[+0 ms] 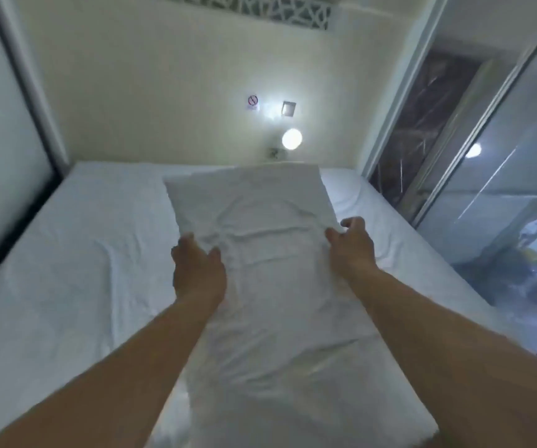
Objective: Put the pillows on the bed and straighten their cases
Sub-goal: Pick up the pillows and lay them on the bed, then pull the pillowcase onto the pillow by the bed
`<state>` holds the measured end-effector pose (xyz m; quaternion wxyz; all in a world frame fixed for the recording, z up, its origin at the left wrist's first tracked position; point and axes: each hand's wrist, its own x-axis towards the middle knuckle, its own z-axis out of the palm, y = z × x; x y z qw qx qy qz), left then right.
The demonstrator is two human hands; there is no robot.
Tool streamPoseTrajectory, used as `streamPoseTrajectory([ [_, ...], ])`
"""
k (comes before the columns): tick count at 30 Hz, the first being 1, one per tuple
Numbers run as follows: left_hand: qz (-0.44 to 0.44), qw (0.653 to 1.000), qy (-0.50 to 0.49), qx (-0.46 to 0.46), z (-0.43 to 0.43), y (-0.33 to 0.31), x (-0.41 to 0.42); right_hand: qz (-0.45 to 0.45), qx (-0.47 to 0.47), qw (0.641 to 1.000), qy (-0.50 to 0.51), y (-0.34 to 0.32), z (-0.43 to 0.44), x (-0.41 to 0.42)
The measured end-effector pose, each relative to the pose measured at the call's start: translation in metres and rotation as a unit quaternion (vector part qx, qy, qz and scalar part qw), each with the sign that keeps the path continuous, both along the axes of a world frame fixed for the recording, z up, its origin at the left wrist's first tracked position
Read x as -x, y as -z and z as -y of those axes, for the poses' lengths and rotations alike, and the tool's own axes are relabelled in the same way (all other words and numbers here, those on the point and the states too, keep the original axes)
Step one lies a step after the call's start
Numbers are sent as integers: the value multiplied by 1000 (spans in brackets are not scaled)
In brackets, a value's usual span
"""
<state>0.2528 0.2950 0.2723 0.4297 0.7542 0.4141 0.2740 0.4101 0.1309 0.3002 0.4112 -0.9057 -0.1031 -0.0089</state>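
Note:
A white pillow [260, 221] in a creased case stretches lengthwise from me toward the wall, above the middle of the bed [76, 253]. My left hand [197, 270] grips its left edge, thumb on top of the cloth. My right hand [352, 245] pinches the right edge, fingers curled into the case. Both arms reach forward over the bed. The far end of the pillow is lifted near the head of the bed. Whether the near end rests on the sheet I cannot tell. No other pillow is in view.
The bed is covered by a white fitted sheet with some wrinkles. A cream wall stands behind it with a lit round lamp [292, 138], a switch [289, 108] and a no-smoking sign [252, 102]. Glass sliding doors [486, 176] run along the right; a dark-framed panel [5, 150] is on the left.

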Motion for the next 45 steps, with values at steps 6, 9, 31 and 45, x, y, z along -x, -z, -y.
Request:
streamPoseTrajectory([
  [6, -75, 992, 54, -84, -74, -66, 20, -12, 142, 982, -124, -65, -66, 5],
  [9, -151, 985, 74, -31, -64, -16, 68, -60, 201, 960, -187, -19, -60, 44],
  [31, -605, 781, 151, 43, 94, 583, 410, 134, 533, 490, -676, 588, -36, 397],
  [45, -402, 886, 130, -189, 112, 526, 436, 130, 423, 540, -716, 525, -26, 419],
])
